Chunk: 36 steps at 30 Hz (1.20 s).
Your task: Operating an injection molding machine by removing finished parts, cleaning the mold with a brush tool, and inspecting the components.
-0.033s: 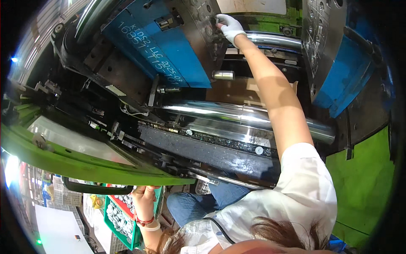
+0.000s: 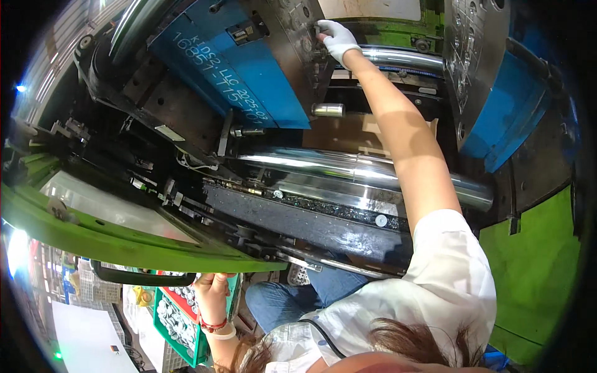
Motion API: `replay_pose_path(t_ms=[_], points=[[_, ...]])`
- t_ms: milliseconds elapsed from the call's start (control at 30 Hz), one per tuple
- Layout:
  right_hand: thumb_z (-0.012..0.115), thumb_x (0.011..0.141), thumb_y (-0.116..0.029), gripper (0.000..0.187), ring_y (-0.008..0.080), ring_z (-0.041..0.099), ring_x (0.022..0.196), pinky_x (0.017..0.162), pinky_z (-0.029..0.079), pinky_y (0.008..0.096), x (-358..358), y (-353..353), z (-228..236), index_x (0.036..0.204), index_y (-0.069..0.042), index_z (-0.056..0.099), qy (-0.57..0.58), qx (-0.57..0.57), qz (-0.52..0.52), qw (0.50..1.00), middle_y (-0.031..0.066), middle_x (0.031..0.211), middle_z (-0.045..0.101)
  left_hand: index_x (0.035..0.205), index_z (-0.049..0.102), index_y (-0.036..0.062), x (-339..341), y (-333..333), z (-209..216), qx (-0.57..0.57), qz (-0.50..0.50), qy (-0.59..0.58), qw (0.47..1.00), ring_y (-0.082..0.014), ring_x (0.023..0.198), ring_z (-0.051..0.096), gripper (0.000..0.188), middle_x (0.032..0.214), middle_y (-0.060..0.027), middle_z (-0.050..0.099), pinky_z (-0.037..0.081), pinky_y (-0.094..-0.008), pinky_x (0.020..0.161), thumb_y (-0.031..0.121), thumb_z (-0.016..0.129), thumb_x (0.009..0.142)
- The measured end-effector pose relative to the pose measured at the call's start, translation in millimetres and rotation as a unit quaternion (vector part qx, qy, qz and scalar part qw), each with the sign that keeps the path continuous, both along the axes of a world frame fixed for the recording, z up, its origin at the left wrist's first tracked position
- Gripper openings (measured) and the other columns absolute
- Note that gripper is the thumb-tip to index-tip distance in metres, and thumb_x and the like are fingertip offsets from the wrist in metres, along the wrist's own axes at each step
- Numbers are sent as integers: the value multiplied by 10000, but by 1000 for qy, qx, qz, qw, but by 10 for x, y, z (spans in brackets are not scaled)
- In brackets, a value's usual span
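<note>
My right hand (image 2: pixel 339 42), in a white glove, reaches far in to the steel face of the left mold half (image 2: pixel 298 46), which has blue sides. Its fingers are bent together at that face; a small piece may be between them, but I cannot make it out. My bare left hand (image 2: pixel 212 291) is curled over the lower edge of the green machine door (image 2: pixel 155 244), just right of its black handle (image 2: pixel 143 275). Across the gap stands the other mold half (image 2: pixel 461 62), also blue-sided. A short steel pin (image 2: pixel 328 110) sticks out below my right hand.
Thick polished bars (image 2: pixel 311 160) cross between the mold halves, under my right forearm. Brown cardboard (image 2: pixel 345 132) lies between them. A small round disc (image 2: pixel 381 221) rests on the dark ledge. Green (image 2: pixel 160 320) and red bins with round pieces stand at lower left.
</note>
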State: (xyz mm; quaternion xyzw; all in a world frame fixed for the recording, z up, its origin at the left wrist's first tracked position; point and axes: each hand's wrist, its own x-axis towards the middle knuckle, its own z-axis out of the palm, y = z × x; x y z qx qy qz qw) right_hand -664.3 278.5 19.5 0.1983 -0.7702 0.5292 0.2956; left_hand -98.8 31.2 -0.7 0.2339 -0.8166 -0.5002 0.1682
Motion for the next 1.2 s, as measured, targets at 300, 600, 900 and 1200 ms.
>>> replay_pose_path(t_ms=[300, 600, 900, 1200], points=[[634, 861, -198, 386, 260, 567, 1136, 976, 426, 310, -13, -54, -43, 1233, -103, 591, 44, 7, -27, 999, 106, 1242, 595, 818, 640, 8, -16, 41, -69, 18, 23, 16, 999, -54, 490, 405, 386, 601, 22, 510, 328, -212, 453, 376, 595, 925], [416, 836, -162, 624, 266, 243, 1407, 1143, 227, 314, 223, -121, -66, 1440, -42, 315, -74, 171, 0, 983, 133, 1526, 255, 793, 619, 27, 37, 93, -135, 70, 25, 29, 997, -45, 500, 389, 394, 618, 31, 514, 307, -203, 454, 384, 559, 947], [476, 851, -190, 580, 324, 384, 1313, 1087, 332, 391, 862, -94, 323, 1415, -114, 363, -62, 109, -75, 989, 115, 1472, 347, 763, 643, 21, 141, 332, 56, -7, -8, -43, 999, -53, 494, 439, 333, 593, 26, 523, 352, -211, 456, 275, 555, 960], [654, 771, -315, 197, 297, 605, 756, 698, 488, 405, 3867, -323, 562, 814, -125, 622, 321, 144, 465, 812, 85, 828, 614, 1237, 464, 65, -196, 926, 229, 411, -129, 232, 872, -171, 795, 618, 592, 1006, -101, 611, 532, -257, 566, 573, 371, 947]])
